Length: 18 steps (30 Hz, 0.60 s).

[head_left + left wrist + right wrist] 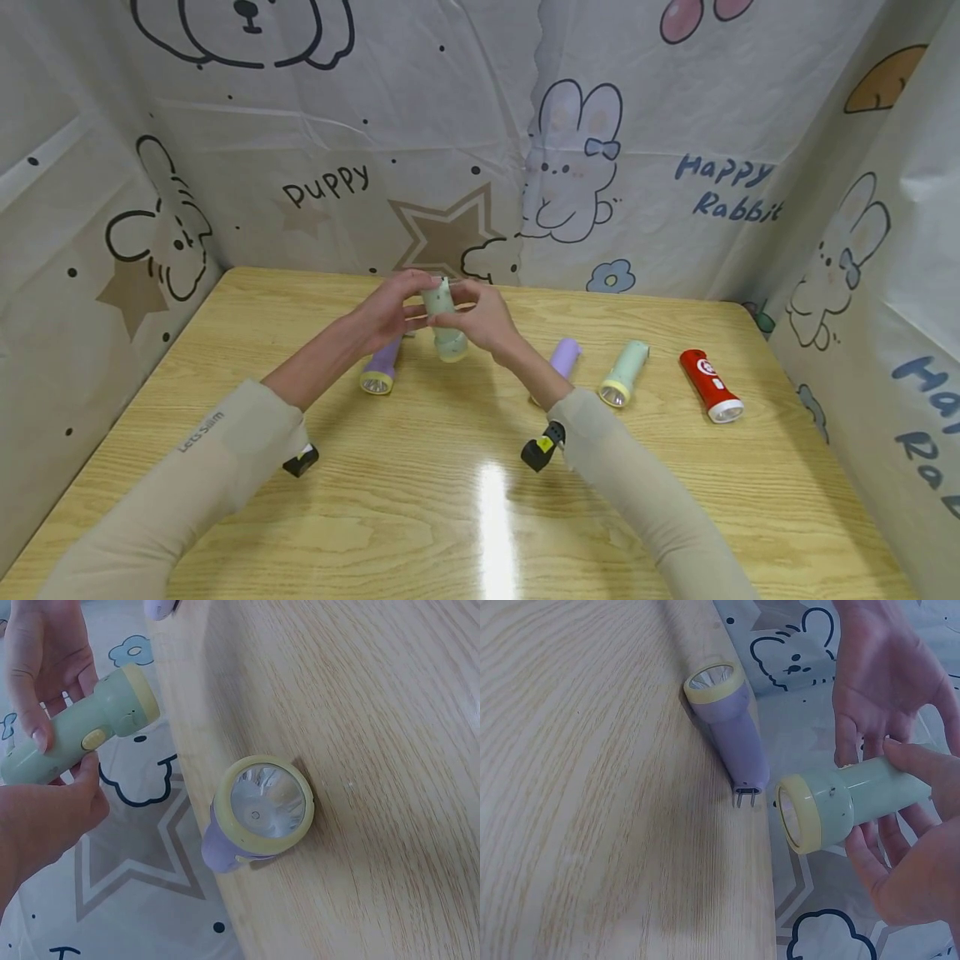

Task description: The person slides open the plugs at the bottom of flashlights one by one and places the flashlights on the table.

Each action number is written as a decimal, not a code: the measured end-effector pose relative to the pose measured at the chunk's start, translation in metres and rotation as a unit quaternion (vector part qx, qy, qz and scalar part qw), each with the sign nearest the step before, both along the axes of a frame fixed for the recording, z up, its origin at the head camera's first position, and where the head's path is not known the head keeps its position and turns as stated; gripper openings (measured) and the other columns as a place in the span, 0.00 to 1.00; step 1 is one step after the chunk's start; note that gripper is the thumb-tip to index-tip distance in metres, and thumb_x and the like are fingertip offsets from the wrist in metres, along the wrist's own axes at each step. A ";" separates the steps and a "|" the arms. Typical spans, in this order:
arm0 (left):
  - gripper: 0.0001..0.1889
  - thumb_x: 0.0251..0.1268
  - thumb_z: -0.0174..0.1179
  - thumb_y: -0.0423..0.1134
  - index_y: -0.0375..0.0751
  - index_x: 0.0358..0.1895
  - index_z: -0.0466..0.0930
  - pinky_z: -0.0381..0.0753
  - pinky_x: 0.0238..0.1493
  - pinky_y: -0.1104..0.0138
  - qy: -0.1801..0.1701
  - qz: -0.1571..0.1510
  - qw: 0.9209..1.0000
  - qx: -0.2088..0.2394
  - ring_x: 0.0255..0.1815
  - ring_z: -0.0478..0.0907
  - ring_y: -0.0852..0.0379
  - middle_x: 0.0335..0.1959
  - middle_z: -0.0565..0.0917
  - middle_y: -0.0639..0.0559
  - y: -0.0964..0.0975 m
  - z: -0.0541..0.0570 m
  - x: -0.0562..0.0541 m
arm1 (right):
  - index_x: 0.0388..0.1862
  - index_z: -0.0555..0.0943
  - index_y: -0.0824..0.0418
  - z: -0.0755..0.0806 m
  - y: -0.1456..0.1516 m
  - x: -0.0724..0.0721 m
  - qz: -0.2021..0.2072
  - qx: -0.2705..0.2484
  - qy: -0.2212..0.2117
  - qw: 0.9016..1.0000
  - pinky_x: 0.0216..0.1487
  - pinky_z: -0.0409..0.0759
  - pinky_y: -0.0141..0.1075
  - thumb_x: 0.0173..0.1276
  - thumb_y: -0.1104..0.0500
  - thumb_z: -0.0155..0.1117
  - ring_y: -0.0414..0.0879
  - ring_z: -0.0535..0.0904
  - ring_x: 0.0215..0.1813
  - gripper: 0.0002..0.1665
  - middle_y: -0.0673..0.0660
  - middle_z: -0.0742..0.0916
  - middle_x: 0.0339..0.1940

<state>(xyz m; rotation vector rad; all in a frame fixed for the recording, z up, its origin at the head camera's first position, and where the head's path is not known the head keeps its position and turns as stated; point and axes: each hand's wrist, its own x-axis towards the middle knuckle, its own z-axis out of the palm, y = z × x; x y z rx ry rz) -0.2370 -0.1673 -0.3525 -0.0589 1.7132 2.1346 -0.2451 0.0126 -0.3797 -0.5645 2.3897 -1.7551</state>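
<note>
Above the far part of the table, both hands hold a pale green flashlight (447, 321) with a yellow rim, its lamp end tilted down. My left hand (386, 312) grips its barrel from the left. From the right, the thumb and fingers of my right hand (483, 317) pinch it. A yellow button shows on the held flashlight (94, 739) in the left wrist view. Just below my left hand lies a purple flashlight (384, 364); two metal prongs stick out of the tail of this purple flashlight (739, 746) in the right wrist view.
Past my right forearm lies another purple flashlight (566, 357), partly hidden by it. Farther right are a second green flashlight (628, 371) and a red flashlight (708, 383) with a white rim. A printed cloth (450, 125) hangs behind the wooden table (420, 500) and along its sides.
</note>
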 end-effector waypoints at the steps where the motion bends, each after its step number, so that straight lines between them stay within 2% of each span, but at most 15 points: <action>1: 0.13 0.74 0.54 0.40 0.43 0.53 0.64 0.72 0.63 0.57 0.000 0.001 1.000 0.000 0.61 0.69 0.43 0.59 0.66 0.46 0.000 0.000 0.000 | 0.56 0.80 0.65 0.000 0.000 0.000 0.000 -0.002 -0.003 1.000 0.57 0.79 0.39 0.60 0.61 0.76 0.49 0.79 0.55 0.26 0.58 0.84 0.51; 5: 0.15 0.73 0.55 0.34 0.42 0.57 0.65 0.77 0.58 0.60 0.002 0.003 1.000 -0.004 0.56 0.73 0.47 0.56 0.69 0.47 0.000 -0.002 0.000 | 0.56 0.80 0.66 0.000 0.001 0.000 0.000 -0.009 -0.010 1.000 0.56 0.80 0.39 0.60 0.61 0.77 0.50 0.79 0.54 0.26 0.59 0.84 0.51; 10: 0.23 0.72 0.55 0.30 0.36 0.66 0.62 0.80 0.55 0.63 0.013 0.002 1.000 -0.015 0.51 0.76 0.51 0.57 0.69 0.46 -0.001 -0.003 0.000 | 0.55 0.81 0.66 -0.001 0.000 -0.002 -0.003 -0.020 -0.018 1.000 0.53 0.81 0.40 0.60 0.62 0.76 0.51 0.80 0.53 0.25 0.59 0.85 0.49; 14: 0.27 0.72 0.56 0.30 0.34 0.71 0.59 0.81 0.55 0.63 0.017 0.001 1.000 -0.025 0.51 0.77 0.51 0.58 0.69 0.44 -0.002 -0.004 0.000 | 0.54 0.82 0.65 -0.002 0.000 -0.002 -0.004 -0.024 -0.021 0.999 0.50 0.82 0.40 0.60 0.62 0.76 0.51 0.80 0.53 0.23 0.58 0.86 0.48; 18: 0.28 0.72 0.57 0.30 0.34 0.71 0.60 0.80 0.56 0.62 0.020 -0.003 0.999 -0.026 0.53 0.76 0.49 0.60 0.68 0.43 -0.004 -0.003 -0.001 | 0.55 0.82 0.64 -0.003 0.000 -0.002 -0.002 -0.027 -0.021 0.999 0.48 0.82 0.40 0.60 0.61 0.76 0.52 0.79 0.54 0.24 0.58 0.86 0.48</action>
